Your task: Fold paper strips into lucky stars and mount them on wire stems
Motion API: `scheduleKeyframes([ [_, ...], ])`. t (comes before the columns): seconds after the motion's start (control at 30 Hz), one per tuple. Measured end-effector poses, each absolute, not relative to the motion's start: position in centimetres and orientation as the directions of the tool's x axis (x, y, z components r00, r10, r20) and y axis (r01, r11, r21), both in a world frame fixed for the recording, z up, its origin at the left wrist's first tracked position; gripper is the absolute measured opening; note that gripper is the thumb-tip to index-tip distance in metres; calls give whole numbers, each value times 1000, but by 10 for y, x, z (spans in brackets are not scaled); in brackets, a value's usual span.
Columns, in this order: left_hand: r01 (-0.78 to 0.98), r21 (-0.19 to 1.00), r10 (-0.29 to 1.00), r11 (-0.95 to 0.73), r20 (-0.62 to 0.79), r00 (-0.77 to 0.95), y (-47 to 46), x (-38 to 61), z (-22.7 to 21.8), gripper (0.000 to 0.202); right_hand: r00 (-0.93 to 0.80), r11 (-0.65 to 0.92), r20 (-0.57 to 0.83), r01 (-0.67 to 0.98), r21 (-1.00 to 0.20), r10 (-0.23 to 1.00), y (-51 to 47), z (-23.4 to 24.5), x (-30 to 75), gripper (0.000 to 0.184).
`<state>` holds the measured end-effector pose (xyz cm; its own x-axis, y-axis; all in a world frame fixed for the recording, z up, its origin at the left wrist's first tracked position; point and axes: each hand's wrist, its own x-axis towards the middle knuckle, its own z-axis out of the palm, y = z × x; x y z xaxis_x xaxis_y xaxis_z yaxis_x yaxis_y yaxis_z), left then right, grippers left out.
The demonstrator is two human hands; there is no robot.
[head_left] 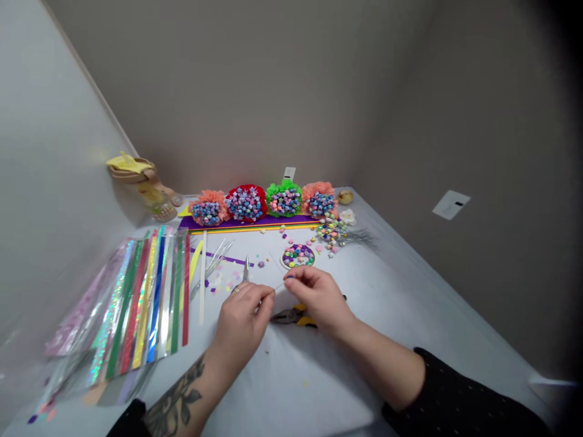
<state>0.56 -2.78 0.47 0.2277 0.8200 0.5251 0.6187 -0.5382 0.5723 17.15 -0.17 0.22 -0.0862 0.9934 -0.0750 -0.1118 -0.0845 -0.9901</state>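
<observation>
My left hand (246, 315) is closed, with thumb and index finger pinching a thin wire (279, 286). The wire runs across to my right hand (319, 297), whose fingertips are pinched around a small dark purple piece, perhaps a folded paper star; most of it is hidden. Under my right hand lie pliers (291, 315) with yellow and black handles. Just beyond my left hand, scissors (246, 270) point away from me. A small round dish (282, 264) holding several colourful paper stars (299, 254) sits beyond my right hand.
Bundled paper strips (136, 303) in plastic cover the left. Along the back stand several tissue-paper flowers (285, 200) filled with stars. Loose stars (331, 230) and cut wires (359, 238) lie at the back right. A glass jar (161, 206) stands at the back left.
</observation>
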Motion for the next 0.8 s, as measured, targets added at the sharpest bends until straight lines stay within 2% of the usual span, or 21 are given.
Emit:
scheduleKeyframes([
  [0.17, 536, 778, 943, -329, 299, 145, -27, 6, 11, 14, 174, 20, -46, -356, -934, 984, 22, 13, 203, 24],
  [0.27, 447, 884, 991, -135, 117, 68, -25, 9, 11, 15, 208, 58, -32, -409, -911, 978, 26, 14, 206, 28],
  [0.37, 344, 939, 1000, 17, -19, 0, -23, 11, 9, 17, 160, -4, -100, -516, -857, 982, 21, 8, 194, 40],
  [0.47, 291, 955, 998, 58, -58, -10, -21, 12, 7, 19, 42, -112, -156, -523, -845, 987, 12, 2, 181, 39],
  [0.57, 289, 955, 998, 59, -62, 2, -21, 13, 7, 20, -38, -143, -142, -462, -875, 989, 7, 1, 175, 36],
  [0.8, 326, 944, 995, 55, -78, 59, -25, 15, 4, 20, 32, -113, -147, -487, -866, 989, 11, 8, 184, 31],
])
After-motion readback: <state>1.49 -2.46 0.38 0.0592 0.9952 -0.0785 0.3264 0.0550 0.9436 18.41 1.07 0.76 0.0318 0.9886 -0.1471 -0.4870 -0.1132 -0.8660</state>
